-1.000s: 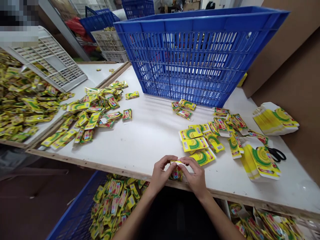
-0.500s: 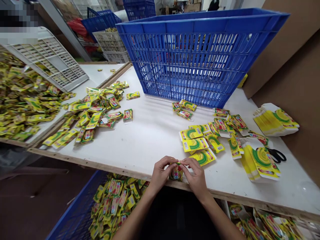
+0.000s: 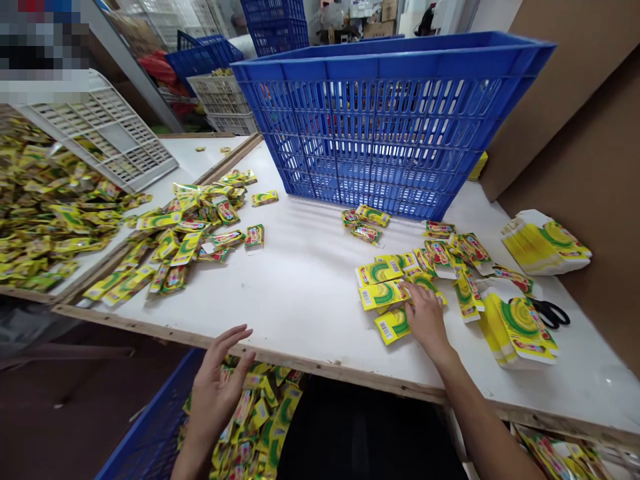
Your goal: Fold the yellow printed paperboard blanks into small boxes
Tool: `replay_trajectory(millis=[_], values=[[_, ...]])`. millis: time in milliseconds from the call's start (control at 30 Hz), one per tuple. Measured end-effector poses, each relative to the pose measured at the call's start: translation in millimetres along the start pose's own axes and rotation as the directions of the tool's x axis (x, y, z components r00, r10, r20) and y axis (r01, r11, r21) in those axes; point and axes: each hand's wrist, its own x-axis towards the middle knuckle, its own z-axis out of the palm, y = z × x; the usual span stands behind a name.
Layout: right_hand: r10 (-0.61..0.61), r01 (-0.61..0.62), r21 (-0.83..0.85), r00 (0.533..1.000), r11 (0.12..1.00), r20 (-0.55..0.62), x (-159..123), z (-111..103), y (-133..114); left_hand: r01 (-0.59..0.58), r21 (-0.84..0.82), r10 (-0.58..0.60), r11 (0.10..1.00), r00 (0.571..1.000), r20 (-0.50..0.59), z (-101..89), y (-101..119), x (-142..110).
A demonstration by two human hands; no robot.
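My left hand point(image 3: 220, 380) is open and holds nothing, its fingers apart above the blue crate of packed candy boxes point(image 3: 285, 407) below the table edge. On the table my right hand point(image 3: 425, 317) closes its thumb and fingers at the right end of a small flat yellow box point(image 3: 383, 295) with a green and yellow swirl. Another yellow box point(image 3: 390, 327) lies just below it, partly under the hand. More yellow boxes point(image 3: 380, 272) lie around these, and filled red-and-green fronted boxes point(image 3: 470, 247) sit farther right.
A large blue basket point(image 3: 390, 67) stands at the back of the table. Stacks of flat cartons point(image 3: 520, 333) and black scissors point(image 3: 553, 313) lie at the right. Piled candy packs point(image 3: 190, 220) and a white crate point(image 3: 125, 137) are on the left; a cardboard sheet point(image 3: 565, 87) borders the right.
My hands have parted from the small box they held together at the table edge; it is no longer seen there. My left moved left over the crate, my right moved up-right to the yellow boxes.
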Motion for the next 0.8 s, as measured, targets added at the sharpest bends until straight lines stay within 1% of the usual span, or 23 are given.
replay_trajectory(millis=[33, 100, 200, 267, 333, 400, 433, 500, 533, 600, 667, 700, 733, 800], values=[[-0.012, 0.012, -0.006, 1.000, 1.000, -0.009, 2, 0, 0, -0.020, 0.009, 0.020, 1.000, 1.000, -0.005, 2.2, 4, -1], [-0.046, 0.047, 0.021, 0.998, 0.999, -0.051, 3, -3, -4, -0.059, -0.029, 0.060, 0.998, 0.998, 0.023, 17.5, 16, -2], [-0.101, 0.109, 0.095, 0.991, 0.989, -0.092, 2, -10, -13, -0.117, -0.149, 0.135, 0.982, 0.984, 0.120, 57.7, 38, 1], [-0.124, 0.131, 0.109, 0.990, 0.985, -0.066, 4, -11, -18, -0.147, -0.228, 0.196, 0.963, 0.959, 0.207, 87.9, 51, 6], [-0.124, 0.126, 0.077, 0.992, 0.989, -0.028, 7, -7, -21, -0.183, -0.279, 0.264, 0.943, 0.919, 0.292, 115.0, 61, 15], [-0.116, 0.116, 0.027, 0.993, 0.993, 0.000, 11, -1, -24, -0.214, -0.305, 0.318, 0.928, 0.882, 0.347, 135.6, 67, 25], [-0.115, 0.114, 0.013, 0.993, 0.993, 0.005, 13, 1, -26, -0.226, -0.314, 0.335, 0.922, 0.871, 0.360, 142.9, 69, 29], [-0.121, 0.121, 0.033, 0.993, 0.992, -0.005, 18, 3, -33, -0.236, -0.330, 0.353, 0.914, 0.865, 0.357, 151.6, 70, 35], [-0.129, 0.129, 0.076, 0.992, 0.989, -0.013, 20, 2, -38, -0.235, -0.337, 0.351, 0.912, 0.871, 0.343, 153.5, 69, 36], [-0.159, 0.156, 0.209, 0.987, 0.965, -0.002, 22, -2, -52, -0.210, -0.350, 0.320, 0.913, 0.901, 0.293, 154.1, 67, 34], [-0.188, 0.159, 0.357, 0.981, 0.920, 0.048, 21, -5, -67, -0.152, -0.388, 0.262, 0.909, 0.933, 0.248, 152.4, 64, 27], [-0.182, 0.134, 0.428, 0.981, 0.894, 0.072, 18, -5, -74, -0.114, -0.420, 0.232, 0.900, 0.942, 0.242, 151.0, 63, 23], [-0.149, 0.087, 0.493, 0.985, 0.866, 0.088, 15, -5, -79, -0.071, -0.458, 0.206, 0.886, 0.946, 0.251, 149.5, 62, 19], [-0.019, -0.039, 0.609, 0.996, 0.793, 0.089, 5, 1, -86, 0.019, -0.530, 0.165, 0.848, 0.940, 0.297, 146.0, 58, 13]])
